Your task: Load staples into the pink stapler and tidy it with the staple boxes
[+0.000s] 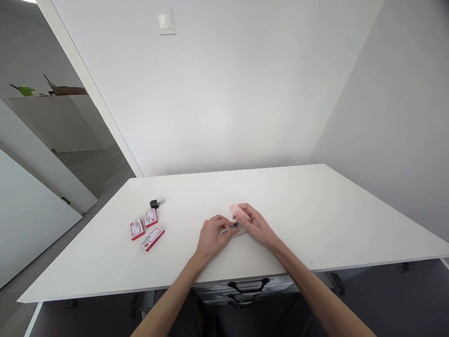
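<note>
So, two hands (213,235) (plus three boxes (153,238)).

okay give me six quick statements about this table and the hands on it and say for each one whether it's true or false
1. The right hand holds a pale pink object. True.
2. The two hands are far apart. False: the left hand is close beside the right, its fingers at a small metal object.
3. Three red-and-white boxes lie on the white tabletop. True.
4. The boxes are stacked in one pile. False: they lie side by side.
5. A switch is on the wall. True.
6. The drawer handles are white. False: they are black.
</note>
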`<state>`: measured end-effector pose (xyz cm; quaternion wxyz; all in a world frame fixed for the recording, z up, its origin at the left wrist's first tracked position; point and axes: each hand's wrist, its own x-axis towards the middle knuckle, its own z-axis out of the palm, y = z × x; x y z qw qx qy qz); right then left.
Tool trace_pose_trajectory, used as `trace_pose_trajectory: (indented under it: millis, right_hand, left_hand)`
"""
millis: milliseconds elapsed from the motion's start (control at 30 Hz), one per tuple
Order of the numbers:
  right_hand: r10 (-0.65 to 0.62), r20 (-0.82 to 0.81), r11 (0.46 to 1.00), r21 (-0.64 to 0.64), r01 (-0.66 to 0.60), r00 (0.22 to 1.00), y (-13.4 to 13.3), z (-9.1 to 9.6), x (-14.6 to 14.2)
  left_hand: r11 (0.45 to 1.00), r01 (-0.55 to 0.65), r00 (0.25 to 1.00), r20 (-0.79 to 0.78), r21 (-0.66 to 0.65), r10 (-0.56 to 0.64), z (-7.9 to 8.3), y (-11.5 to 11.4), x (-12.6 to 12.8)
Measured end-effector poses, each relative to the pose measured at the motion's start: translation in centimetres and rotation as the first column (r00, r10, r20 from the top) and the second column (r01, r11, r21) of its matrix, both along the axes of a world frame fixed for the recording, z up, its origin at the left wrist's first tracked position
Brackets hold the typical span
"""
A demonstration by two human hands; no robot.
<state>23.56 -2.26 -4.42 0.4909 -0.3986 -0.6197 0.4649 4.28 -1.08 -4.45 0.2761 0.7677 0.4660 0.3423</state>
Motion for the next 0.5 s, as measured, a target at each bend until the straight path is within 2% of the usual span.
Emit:
trace_pose_trajectory:
  millis: [133,333,500]
  right_hand:
    - [-0.008,-0.058,1.000,-0.003,0.008,0.998,0.07,0.20,0.10]
    - [-0.030,-0.046,0.999,-0.020,0.029,0.999,0.06,0.17,0.33]
    - [-0.010,-0.049,0.999,-0.033,0.008,0.999,0.07,-0.06,0.45]
  left_hand:
    - [1.000,-0.008,1.000,0.013,0.014,0.007,-0.04,0.09,0.64]
    - [1.000,-0.014,1.000,0.025,0.014,0.013,0.06,-0.03,0.86]
    - [0.999,0.035,0.999,0.012,0.018,-0.035,0.21,-0.46,0.93]
